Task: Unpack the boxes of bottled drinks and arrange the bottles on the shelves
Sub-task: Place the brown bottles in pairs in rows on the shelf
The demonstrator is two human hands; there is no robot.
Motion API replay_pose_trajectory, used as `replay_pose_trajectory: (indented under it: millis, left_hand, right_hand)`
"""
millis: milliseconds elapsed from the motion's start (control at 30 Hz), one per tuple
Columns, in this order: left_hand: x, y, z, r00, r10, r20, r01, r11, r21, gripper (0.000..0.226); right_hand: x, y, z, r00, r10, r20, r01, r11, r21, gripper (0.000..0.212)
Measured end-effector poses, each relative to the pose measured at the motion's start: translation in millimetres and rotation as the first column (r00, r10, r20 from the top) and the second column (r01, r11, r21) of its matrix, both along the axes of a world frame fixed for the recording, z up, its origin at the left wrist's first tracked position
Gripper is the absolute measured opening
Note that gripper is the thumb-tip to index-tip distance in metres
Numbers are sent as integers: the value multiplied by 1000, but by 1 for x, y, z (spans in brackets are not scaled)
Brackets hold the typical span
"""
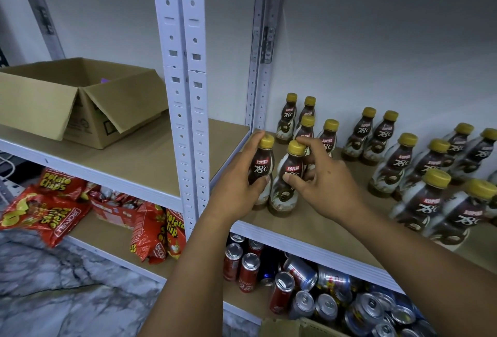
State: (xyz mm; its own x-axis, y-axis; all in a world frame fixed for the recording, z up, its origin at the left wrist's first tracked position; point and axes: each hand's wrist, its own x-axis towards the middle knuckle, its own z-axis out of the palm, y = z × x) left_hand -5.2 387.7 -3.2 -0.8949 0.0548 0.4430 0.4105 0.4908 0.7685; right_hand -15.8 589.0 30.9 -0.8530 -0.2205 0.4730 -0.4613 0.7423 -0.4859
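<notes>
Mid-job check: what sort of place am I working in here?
Probably a small shop's stockroom: slotted metal shelving holds rows of identical coffee bottles, potato chip bags and loose drink cans lie on the lower shelves, and an opened cardboard box sits on the shelf.

The left forearm [193, 269] and right forearm [403, 250] reach forward, bare. The left hand [238, 179] curls round the first bottle [261, 168], thumb across its front; the right hand [326, 176] pinches the second bottle [285, 198].
</notes>
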Motion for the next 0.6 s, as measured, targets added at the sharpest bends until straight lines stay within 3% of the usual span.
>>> replay_pose_trajectory:
  millis: [600]
  left_hand:
    - [-2, 5, -4, 998, 52, -34, -52, 999, 0, 90]
  right_hand:
    - [-2, 5, 3, 1000, 12, 15, -13, 1000, 26, 71]
